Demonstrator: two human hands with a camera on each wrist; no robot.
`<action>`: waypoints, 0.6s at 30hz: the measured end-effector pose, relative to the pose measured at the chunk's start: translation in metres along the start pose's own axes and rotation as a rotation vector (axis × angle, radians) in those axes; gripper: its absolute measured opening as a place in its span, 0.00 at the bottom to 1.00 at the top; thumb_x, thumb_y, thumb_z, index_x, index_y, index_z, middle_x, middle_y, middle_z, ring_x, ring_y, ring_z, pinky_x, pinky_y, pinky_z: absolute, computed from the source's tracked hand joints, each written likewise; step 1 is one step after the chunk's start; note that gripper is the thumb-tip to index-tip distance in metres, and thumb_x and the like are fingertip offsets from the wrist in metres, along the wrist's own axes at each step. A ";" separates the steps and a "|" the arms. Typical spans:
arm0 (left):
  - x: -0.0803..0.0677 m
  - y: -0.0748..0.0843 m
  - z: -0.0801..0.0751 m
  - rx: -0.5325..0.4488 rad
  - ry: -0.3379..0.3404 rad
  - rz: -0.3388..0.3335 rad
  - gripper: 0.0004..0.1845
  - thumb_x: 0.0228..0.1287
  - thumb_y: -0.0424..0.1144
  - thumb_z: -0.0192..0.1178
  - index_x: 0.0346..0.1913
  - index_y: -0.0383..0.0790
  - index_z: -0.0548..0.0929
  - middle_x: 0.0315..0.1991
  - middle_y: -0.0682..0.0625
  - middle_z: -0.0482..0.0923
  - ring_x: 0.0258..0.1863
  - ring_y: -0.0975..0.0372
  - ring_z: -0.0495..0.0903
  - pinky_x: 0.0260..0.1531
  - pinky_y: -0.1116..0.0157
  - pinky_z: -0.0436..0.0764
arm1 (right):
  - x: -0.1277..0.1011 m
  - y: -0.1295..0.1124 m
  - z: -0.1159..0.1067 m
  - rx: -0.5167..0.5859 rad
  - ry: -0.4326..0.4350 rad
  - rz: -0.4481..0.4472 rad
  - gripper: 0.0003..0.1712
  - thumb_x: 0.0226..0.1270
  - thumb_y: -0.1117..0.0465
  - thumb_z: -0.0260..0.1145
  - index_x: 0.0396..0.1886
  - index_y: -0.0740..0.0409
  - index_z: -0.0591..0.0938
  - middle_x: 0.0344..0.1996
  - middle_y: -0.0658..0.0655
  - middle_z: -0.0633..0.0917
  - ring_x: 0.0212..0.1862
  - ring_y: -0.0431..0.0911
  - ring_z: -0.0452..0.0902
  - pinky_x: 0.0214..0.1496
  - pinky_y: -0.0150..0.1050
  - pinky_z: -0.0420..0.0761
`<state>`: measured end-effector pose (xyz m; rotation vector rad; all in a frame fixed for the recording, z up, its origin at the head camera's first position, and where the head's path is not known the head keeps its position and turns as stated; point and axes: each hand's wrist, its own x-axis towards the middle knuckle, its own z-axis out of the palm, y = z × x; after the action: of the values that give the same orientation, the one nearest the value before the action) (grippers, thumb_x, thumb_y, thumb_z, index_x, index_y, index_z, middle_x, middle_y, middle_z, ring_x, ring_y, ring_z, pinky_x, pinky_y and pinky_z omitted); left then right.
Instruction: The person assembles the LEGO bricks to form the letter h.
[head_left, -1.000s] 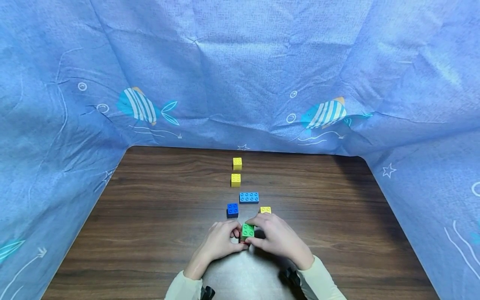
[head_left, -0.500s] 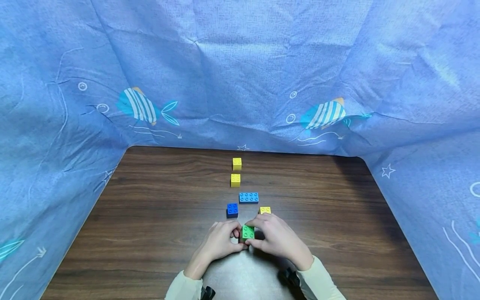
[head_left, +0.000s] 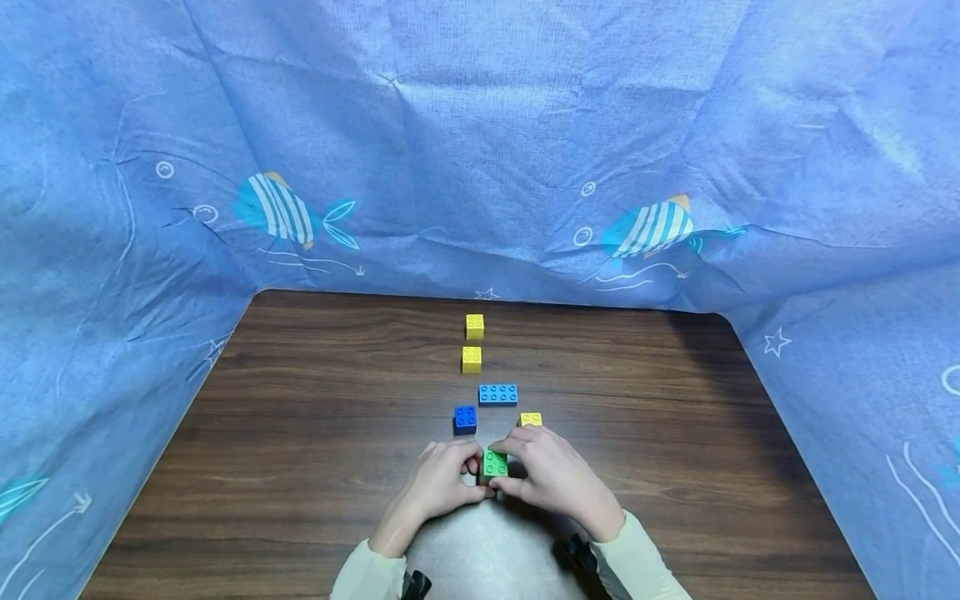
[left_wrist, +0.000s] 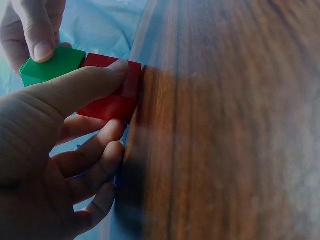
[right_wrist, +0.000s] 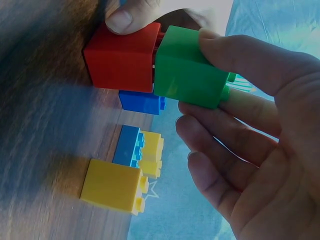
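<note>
A green brick (head_left: 495,463) with four-stud top is pinched between thumb and fingers of my right hand (head_left: 551,473). Beneath it stands a red brick (right_wrist: 120,62) on the table, gripped by my left hand (head_left: 438,482); its thumb lies along one side in the left wrist view. In the right wrist view a thin gap shows between the two bricks, with red studs in it, so the green one (right_wrist: 187,70) is not fully pressed down. A yellow brick (head_left: 530,419) lies just beyond my right fingers. A dark blue brick (head_left: 465,419) stands beyond my left hand.
A longer light blue brick (head_left: 498,395) lies farther back. Behind it are two small yellow bricks, one nearer (head_left: 471,360) and one farther (head_left: 475,327). A blue fish-patterned cloth (head_left: 480,167) hangs round the back and sides of the wooden table (head_left: 300,417).
The green brick has come down very slightly, and the red sliver seen under it in the head view is now hidden. Both hands have stayed almost still.
</note>
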<state>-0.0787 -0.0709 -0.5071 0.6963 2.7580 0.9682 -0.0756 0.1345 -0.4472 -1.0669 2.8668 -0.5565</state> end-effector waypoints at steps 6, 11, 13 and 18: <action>0.001 0.001 0.000 0.014 0.001 0.000 0.14 0.46 0.46 0.79 0.31 0.53 0.82 0.25 0.61 0.75 0.25 0.73 0.67 0.35 0.67 0.66 | 0.000 0.000 -0.001 0.000 -0.015 0.010 0.18 0.59 0.48 0.77 0.45 0.52 0.89 0.34 0.45 0.84 0.32 0.33 0.72 0.36 0.32 0.76; 0.001 0.002 0.001 0.035 0.012 0.005 0.14 0.45 0.47 0.79 0.30 0.53 0.81 0.25 0.61 0.74 0.25 0.72 0.66 0.34 0.67 0.65 | -0.001 0.000 -0.002 -0.001 -0.016 0.007 0.18 0.59 0.48 0.78 0.45 0.52 0.89 0.33 0.45 0.83 0.31 0.32 0.69 0.34 0.30 0.74; 0.001 0.002 0.001 0.042 0.017 0.011 0.15 0.45 0.47 0.79 0.30 0.53 0.81 0.25 0.61 0.74 0.24 0.72 0.66 0.34 0.67 0.65 | 0.000 0.000 -0.003 -0.002 -0.016 0.010 0.18 0.59 0.48 0.78 0.44 0.53 0.89 0.33 0.46 0.83 0.30 0.32 0.68 0.33 0.30 0.73; 0.001 0.002 0.001 0.046 0.017 0.007 0.16 0.44 0.47 0.79 0.29 0.53 0.80 0.25 0.60 0.73 0.24 0.71 0.65 0.34 0.67 0.64 | 0.001 -0.002 -0.004 0.000 -0.029 0.030 0.18 0.58 0.48 0.78 0.44 0.54 0.88 0.31 0.48 0.83 0.29 0.34 0.67 0.31 0.29 0.72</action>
<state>-0.0786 -0.0680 -0.5065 0.7083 2.8026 0.9181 -0.0757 0.1342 -0.4425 -1.0210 2.8524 -0.5352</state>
